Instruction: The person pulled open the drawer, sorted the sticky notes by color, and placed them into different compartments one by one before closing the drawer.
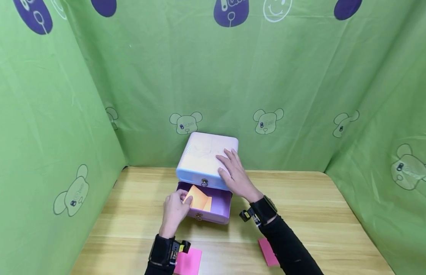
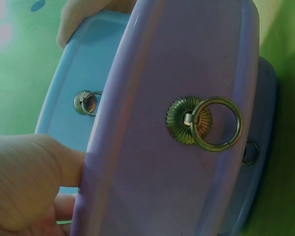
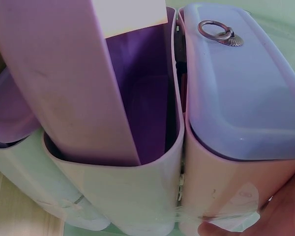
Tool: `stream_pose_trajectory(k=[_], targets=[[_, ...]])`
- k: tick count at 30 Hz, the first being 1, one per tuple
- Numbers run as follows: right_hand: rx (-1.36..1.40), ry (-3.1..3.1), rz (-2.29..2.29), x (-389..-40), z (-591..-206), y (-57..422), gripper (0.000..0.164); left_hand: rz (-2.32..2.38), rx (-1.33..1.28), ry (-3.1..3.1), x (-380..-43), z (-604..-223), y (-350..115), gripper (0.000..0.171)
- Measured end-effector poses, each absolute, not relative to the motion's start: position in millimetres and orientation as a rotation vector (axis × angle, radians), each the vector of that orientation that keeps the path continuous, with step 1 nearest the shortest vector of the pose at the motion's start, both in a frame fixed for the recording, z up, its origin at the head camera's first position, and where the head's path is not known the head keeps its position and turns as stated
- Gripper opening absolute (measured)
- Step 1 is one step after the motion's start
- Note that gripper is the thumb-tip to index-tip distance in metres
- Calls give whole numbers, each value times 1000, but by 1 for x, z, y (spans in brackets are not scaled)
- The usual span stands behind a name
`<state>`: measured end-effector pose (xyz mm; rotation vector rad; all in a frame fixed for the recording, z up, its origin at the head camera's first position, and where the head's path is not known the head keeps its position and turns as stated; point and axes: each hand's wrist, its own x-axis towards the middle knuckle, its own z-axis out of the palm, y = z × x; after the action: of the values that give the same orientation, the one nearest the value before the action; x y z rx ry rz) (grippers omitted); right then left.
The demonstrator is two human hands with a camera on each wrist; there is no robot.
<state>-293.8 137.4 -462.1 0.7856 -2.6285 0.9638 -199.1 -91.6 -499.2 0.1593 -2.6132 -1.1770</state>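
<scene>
A small chest of drawers (image 1: 207, 152) has a pale pinkish top and a blue upper drawer (image 1: 189, 175). Beneath it the purple drawer (image 1: 220, 202) is pulled out. Orange paper (image 1: 198, 198) stands tilted in that drawer; in the right wrist view only a pale corner of the paper (image 3: 132, 17) shows. My left hand (image 1: 174, 210) pinches the paper's left edge at the drawer's left side, its fingers partly hidden behind it. My right hand (image 1: 235, 175) rests on the chest's top near its right edge, fingers spread; the right wrist view catches part of it at the corner.
A pink paper square (image 1: 189, 261) lies on the wooden table (image 1: 137, 229) by the left wrist. Another pink paper (image 1: 268, 252) is partly under the right forearm. Metal ring pulls (image 2: 216, 123) stick out from the drawer fronts. Green cloth (image 1: 213, 84) hangs behind and on both sides.
</scene>
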Motion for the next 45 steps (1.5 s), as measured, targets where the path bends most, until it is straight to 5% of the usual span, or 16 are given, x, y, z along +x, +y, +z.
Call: stream_pose_trajectory(k=[21, 45], targets=[[795, -2617, 957, -294, -461, 137, 49, -977, 119, -2770, -197, -500, -87, 46], [788, -2611, 954, -296, -465, 137, 50, -961, 84, -2730, -193, -502, -85, 42]])
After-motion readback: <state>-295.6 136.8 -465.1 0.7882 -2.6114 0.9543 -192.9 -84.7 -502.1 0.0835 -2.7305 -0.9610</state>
